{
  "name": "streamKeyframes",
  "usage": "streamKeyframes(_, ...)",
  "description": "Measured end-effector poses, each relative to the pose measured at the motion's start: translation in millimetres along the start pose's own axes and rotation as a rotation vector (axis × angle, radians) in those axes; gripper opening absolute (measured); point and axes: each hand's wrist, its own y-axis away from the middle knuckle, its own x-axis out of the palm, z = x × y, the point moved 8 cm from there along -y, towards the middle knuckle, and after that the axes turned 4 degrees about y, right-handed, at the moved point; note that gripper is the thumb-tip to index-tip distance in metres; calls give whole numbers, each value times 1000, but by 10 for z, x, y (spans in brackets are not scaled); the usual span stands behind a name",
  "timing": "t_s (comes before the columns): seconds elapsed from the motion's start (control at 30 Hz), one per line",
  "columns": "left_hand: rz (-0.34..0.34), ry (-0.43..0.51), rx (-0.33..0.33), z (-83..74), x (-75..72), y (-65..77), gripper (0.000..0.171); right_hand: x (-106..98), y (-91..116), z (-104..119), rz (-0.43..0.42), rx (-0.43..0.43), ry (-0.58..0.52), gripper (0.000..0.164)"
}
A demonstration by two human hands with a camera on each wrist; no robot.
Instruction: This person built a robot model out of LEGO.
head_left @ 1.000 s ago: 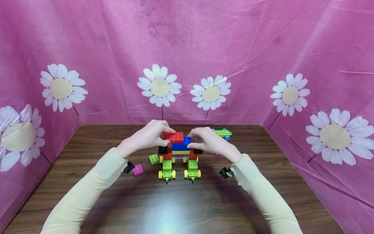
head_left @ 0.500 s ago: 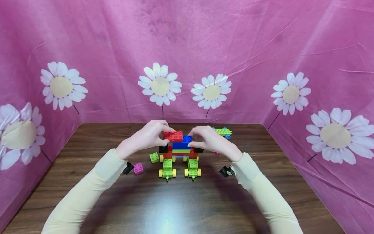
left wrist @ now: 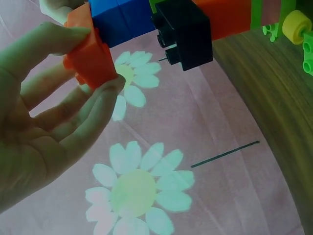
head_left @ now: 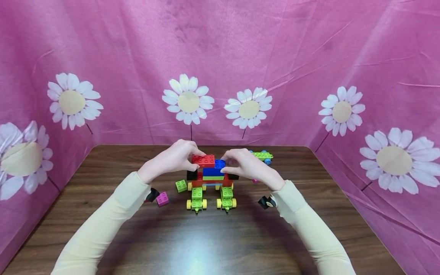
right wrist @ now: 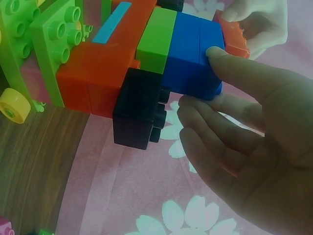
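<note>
A toy brick build stands on the table, with two lime wheeled bases [head_left: 197, 198] and their yellow wheels at its front. My left hand [head_left: 175, 158] pinches a red brick [head_left: 203, 160] between thumb and fingers. That brick sits at the top of the blue bricks [head_left: 213, 172] and juts out to the left. On the other side, my right hand [head_left: 245, 165] holds the blue bricks' right end between thumb and fingers. Below the blue lies a lime layer [right wrist: 156, 39]. A black brick [left wrist: 185, 34] sticks out at the left side, and another black brick [right wrist: 137, 107] at the right.
A loose lime brick [head_left: 181, 186] and a magenta brick [head_left: 162, 199] lie left of the build. Behind my right hand is a lime wheeled base [head_left: 262, 156] with blue wheels. The wooden table [head_left: 144, 236] ends at a pink flowered cloth [head_left: 220, 49].
The red brick has shifted very slightly left with my left hand. My right hand keeps its hold on the blue bricks.
</note>
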Motion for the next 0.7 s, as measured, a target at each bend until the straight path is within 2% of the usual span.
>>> streamKeyframes(0.23, -29, 27, -38, 33, 53, 8, 34, 10, 10, -8, 8, 21, -10, 27)
streamKeyframes(0.37, -82, 105, -44, 66, 93, 19, 32, 21, 21, -16, 21, 35, -22, 27)
streamKeyframes(0.53, -147, 253, -71, 124, 122, 28, 32, 29, 21, -11, 25, 35, -30, 27)
streamKeyframes(0.63, -155, 286, -82, 136, 129, 12, 29, 26, 15, -10, 21, 27, -24, 27)
streamKeyframes(0.7, -150, 276, -77, 123, 124, -7, 27, 20, 11, -15, 16, 23, -19, 26)
